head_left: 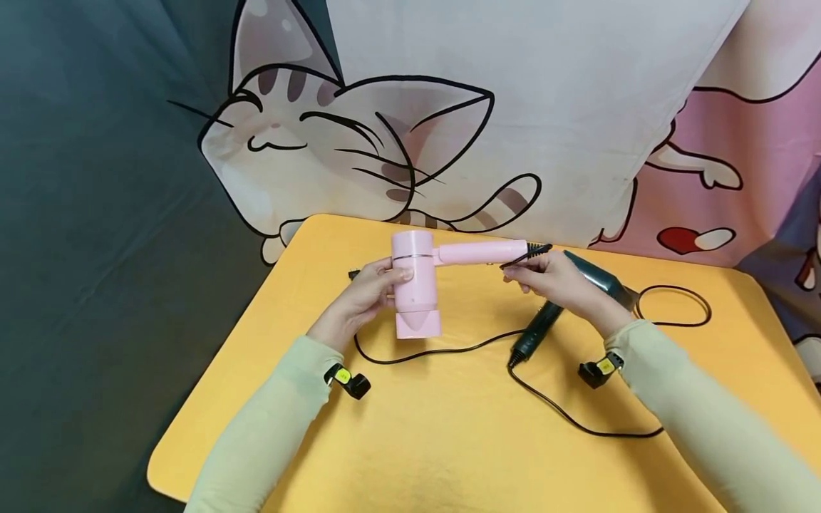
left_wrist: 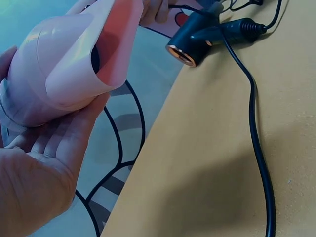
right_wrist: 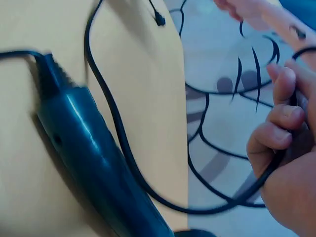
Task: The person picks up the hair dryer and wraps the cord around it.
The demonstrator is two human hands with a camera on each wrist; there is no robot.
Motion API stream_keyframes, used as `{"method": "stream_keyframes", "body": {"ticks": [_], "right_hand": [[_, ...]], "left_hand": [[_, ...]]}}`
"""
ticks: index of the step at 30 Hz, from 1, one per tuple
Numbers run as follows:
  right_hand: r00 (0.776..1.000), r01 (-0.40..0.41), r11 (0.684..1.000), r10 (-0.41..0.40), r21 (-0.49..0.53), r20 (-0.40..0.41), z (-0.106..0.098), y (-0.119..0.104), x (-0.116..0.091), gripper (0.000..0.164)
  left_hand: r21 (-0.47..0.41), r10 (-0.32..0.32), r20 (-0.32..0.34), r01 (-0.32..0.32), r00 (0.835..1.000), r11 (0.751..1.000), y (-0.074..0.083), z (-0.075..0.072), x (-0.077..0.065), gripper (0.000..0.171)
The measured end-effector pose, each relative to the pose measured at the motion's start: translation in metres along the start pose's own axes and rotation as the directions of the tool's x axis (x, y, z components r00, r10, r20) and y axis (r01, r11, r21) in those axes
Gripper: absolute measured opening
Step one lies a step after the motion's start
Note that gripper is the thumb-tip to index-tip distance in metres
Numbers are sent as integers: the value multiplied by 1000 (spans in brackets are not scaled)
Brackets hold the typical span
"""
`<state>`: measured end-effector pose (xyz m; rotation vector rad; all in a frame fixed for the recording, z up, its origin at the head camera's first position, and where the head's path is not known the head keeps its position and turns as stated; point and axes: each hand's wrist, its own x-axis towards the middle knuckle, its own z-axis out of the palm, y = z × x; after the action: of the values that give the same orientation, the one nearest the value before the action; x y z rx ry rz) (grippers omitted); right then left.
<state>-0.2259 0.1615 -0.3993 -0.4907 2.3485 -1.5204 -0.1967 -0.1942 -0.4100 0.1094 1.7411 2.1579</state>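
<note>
A pink hair dryer (head_left: 417,285) is held up over the table, its flat nozzle pointing toward me and its handle (head_left: 481,252) out to the right. My left hand (head_left: 365,296) grips its barrel, thumb in front; in the left wrist view the fingers (left_wrist: 74,140) lie under it. At the handle's end my right hand (head_left: 551,278) holds the black cord (head_left: 516,260). The right wrist view shows its fingers (right_wrist: 279,136) curled round that cord. Beneath the right forearm lies a dark green hair dryer (head_left: 539,331), partly hidden by it.
Black cord (head_left: 436,352) winds across the yellow table (head_left: 398,442), and another loop (head_left: 680,288) lies to the right. A small plug (head_left: 353,273) shows beside the left hand. Behind the table hangs a cloth (head_left: 564,92) with cartoon cats.
</note>
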Motion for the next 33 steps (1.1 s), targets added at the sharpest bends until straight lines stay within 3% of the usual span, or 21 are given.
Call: {"method": "stream_keyframes", "body": {"ticks": [5,9,13,17,26,33], "right_hand": [[999,-24,999,25,-23,40,-19,-1,3,22],[991,85,980,-65,-180,116,-33,-11,7,13],[958,185,940,-109,-286,264,-44,-29,13,21],[929,221,914,-91,-340,360,-49,-48,17,33],[933,200,877,-33,-437,360,-44,-70,22,38],[959,168,837,-16,-521,284,-38,-81,17,37]], "left_hand": [[11,-6,33,6,999,1000,1,-2,-2,56],[64,-3,53,-1,999,998,2,-4,-3,57],[137,-7,83,-5,997,991,4,-5,-3,60],[176,-21,93,5,995,984,5,-7,-4,61],[216,-54,87,34,995,976,5,-11,-3,63],[233,-58,55,43,997,971,4,-12,0,62]]}}
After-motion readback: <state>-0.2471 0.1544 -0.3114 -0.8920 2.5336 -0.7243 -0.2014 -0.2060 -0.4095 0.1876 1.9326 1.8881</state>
